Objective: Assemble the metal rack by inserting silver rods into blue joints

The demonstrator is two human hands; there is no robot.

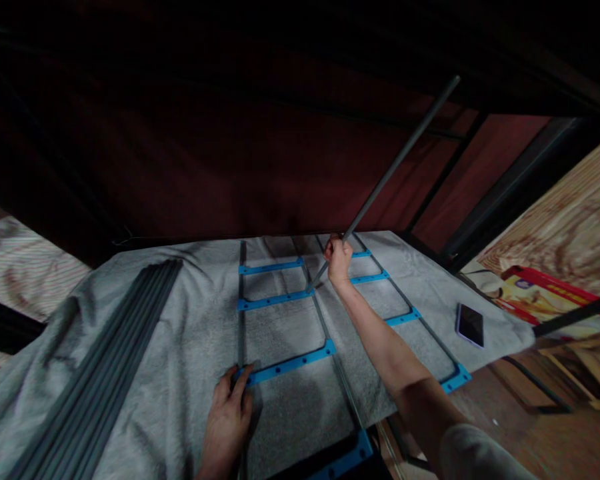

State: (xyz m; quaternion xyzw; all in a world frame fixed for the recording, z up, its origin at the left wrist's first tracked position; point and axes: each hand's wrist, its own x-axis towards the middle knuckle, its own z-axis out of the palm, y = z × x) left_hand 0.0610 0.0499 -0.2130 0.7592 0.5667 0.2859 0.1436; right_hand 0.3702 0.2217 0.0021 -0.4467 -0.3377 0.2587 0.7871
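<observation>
My right hand (338, 259) is closed round a long grey rod (403, 157), which slants up to the right. The rod's lower end is near the right end of a blue bracket (275, 300) in a ladder-like frame lying on grey cloth. My left hand (229, 410) rests at the near left, its fingers closed on the left end of another blue bracket (290, 368), where it meets the frame's left grey rod (241, 333). Beyond my right forearm lies a second similar frame, with blue crosspieces (404, 319) partly hidden by the arm.
A bundle of several grey rods (105, 360) lies at the left on the grey cloth (190, 353). A phone (471, 325) sits near the right edge. Dark metal bars and a dark red sheet (220, 167) stand behind. A red and yellow box (550, 297) is at the far right.
</observation>
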